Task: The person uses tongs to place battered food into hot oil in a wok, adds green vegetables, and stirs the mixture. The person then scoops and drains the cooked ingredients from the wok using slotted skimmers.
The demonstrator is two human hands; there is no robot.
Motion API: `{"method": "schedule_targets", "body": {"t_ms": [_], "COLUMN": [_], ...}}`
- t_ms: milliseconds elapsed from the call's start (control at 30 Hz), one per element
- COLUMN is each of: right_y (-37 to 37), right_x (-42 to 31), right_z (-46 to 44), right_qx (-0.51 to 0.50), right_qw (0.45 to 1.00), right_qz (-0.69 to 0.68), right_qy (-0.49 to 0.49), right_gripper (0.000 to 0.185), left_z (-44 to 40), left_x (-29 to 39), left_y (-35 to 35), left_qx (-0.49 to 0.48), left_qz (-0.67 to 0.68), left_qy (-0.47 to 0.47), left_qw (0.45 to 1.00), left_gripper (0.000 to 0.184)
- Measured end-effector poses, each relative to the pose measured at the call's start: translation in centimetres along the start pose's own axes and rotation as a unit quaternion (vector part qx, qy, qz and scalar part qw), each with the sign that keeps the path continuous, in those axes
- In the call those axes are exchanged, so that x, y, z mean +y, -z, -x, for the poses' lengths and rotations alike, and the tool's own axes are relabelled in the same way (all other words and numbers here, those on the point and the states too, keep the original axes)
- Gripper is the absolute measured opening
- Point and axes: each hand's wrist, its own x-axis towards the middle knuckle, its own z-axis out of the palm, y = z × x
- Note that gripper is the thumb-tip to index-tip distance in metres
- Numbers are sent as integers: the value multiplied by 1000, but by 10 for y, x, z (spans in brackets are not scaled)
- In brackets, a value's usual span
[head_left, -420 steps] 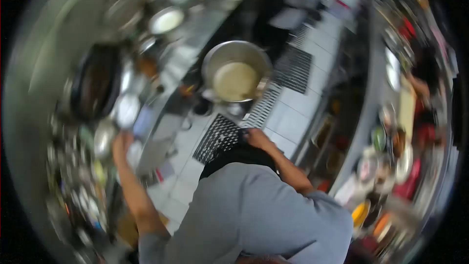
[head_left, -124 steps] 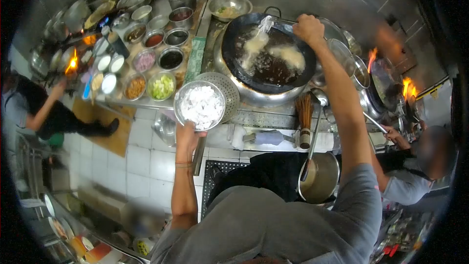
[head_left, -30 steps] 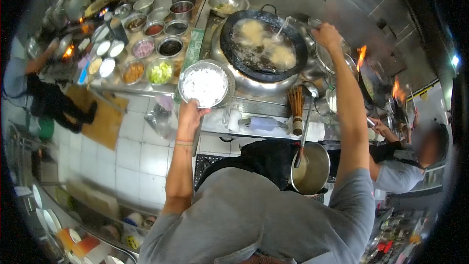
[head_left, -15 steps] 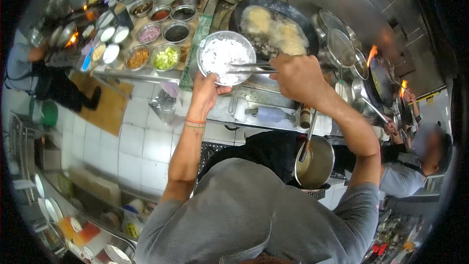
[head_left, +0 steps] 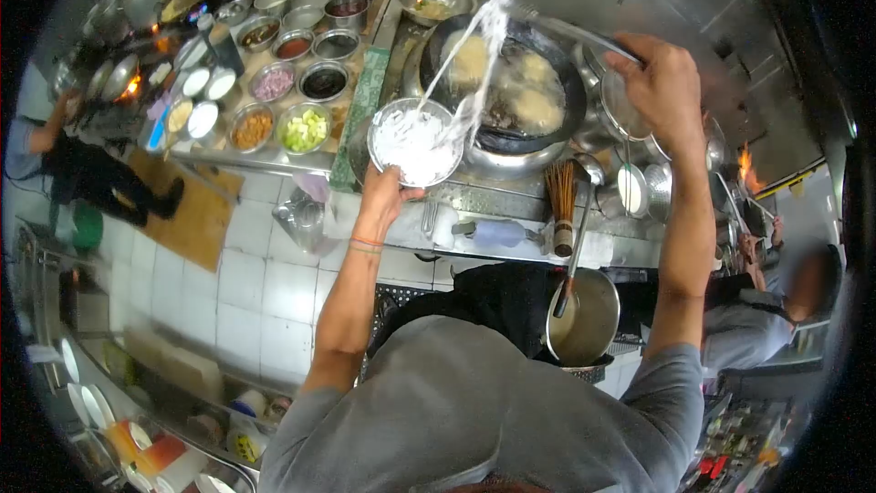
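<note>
My left hand point(head_left: 385, 198) is closed on the lower rim of a round metal bowl point(head_left: 373, 139) that holds a white, batter-like mass. Raised at the right, my right hand point(head_left: 664, 87) grips metal tongs point(head_left: 589, 34), whose tips reach left over the wok. From the tips hang long white coated strands point(head_left: 493, 23), trailing down into the bowl. Just beyond the bowl is the dark wok point(head_left: 573, 82) of bubbling oil, where several pale yellow pieces point(head_left: 537, 111) are frying.
Small bowls with chopped green vegetable point(head_left: 305, 131), diced pink pieces point(head_left: 273, 83) and sauces stand at left. A bamboo brush point(head_left: 560, 210) and a ladle lie before the wok. A pot point(head_left: 598, 319) is near my waist. Co-workers stand left and right, near flames point(head_left: 748, 169).
My right hand has risen up and to the right with the tongs, pulling white strands out of the bowl. The left hand and bowl have shifted slightly lower.
</note>
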Motion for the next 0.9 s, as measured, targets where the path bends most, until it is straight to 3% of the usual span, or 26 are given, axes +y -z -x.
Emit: {"method": "schedule_targets", "body": {"t_ms": [167, 433, 567, 700, 767, 833, 900], "right_y": [-1, 10, 34, 24, 4, -18, -39], "right_x": [30, 59, 66, 51, 67, 72, 72], "right_z": [-21, -47, -60, -54, -47, -40, -34], "right_qx": [16, 122, 106, 139, 43, 3, -38], "right_qw": [993, 991, 988, 982, 986, 985, 983], "right_qz": [-83, 35, 59, 61, 109, 103, 91], "right_qy": [-79, -41, -100, -116, -116, -137, -153], "right_gripper": [27, 36, 40, 21, 36, 34, 33], "left_z": [-2, -26, -22, -20, -26, -28, -26], "left_x": [2, 13, 26, 49, 56, 73, 84], "left_y": [-1, -29, -35, -43, -43, -46, -51], "left_qx": [11, -26, -19, -8, -5, -10, -30], "left_qz": [5, -6, -33, -48, -63, -69, -82], "left_qy": [26, 35, 16, 2, -14, 29, 4], "left_qw": [1000, 999, 999, 999, 998, 997, 996], "left_gripper": [42, 37, 36, 37, 38, 42, 45]}}
